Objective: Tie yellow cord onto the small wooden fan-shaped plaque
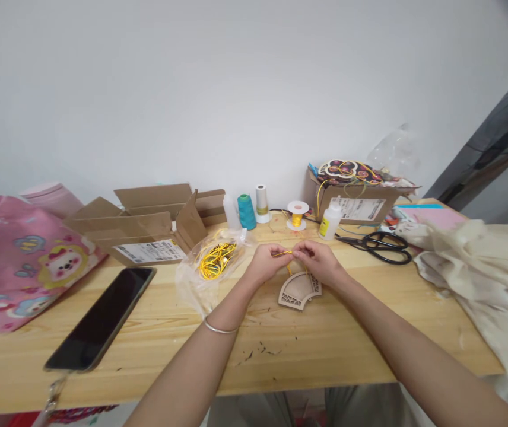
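Observation:
My left hand [272, 261] and my right hand [316, 260] meet over the middle of the table, fingertips close together. Both are closed in a pinch on a thin yellow cord [288, 268]. The cord runs down to a fan-shaped wooden piece [299, 288] with cut-out lattice sides, which hangs or rests just below my fingers; I cannot tell which. Left of my left hand, a clear plastic bag [191, 284] holds a tangle of yellow cord [213, 261]. Whether the cord is knotted between my fingertips is too small to see.
On the wooden table [316, 356] stand a white bottle [332, 219], black scissors [383, 246], a yellow cord spool [297, 216], teal thread [247, 212] and a white roll [262, 203]. Cardboard boxes [142, 231] are behind; a phone [102, 320] and pink bag [35, 267] lie left, cream cloth [472, 267] right.

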Motion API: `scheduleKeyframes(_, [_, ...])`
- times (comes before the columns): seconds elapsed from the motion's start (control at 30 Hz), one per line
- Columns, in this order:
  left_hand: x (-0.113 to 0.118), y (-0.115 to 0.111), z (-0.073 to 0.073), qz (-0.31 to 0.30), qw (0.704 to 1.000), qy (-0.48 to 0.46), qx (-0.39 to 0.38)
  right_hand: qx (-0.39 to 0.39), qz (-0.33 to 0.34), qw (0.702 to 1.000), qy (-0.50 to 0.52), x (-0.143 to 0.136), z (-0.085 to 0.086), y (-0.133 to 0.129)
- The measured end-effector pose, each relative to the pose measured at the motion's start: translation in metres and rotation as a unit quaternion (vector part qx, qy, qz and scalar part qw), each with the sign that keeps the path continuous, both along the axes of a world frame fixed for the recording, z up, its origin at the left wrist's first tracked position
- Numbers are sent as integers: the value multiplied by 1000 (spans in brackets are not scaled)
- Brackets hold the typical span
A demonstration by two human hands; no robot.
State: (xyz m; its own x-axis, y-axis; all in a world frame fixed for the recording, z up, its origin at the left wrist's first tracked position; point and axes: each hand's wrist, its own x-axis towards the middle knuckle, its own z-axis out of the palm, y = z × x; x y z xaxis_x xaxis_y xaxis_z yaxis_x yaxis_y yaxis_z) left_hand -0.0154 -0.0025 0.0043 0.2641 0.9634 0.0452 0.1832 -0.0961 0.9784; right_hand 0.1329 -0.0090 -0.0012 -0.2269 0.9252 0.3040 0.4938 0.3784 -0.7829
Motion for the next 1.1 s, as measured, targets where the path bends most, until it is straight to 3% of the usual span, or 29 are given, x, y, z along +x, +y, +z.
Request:
scheduleKeyframes(0.3, [-2,1,1,-6,999,46,21,-30,5,998,51,-1,1,1])
scheduleKeyframes(0.53, [-4,1,4,24,999,-10,-19,-108,18,987,117,-3,9,-3])
scheduleKeyframes(0.67, [-6,1,5,11,999,-42,-23,-123,24,986,109,-4,11,-5])
scheduleKeyframes(1.1, [-8,-2,10,-16,996,-66,-65,10,12,999,46,1,1,0])
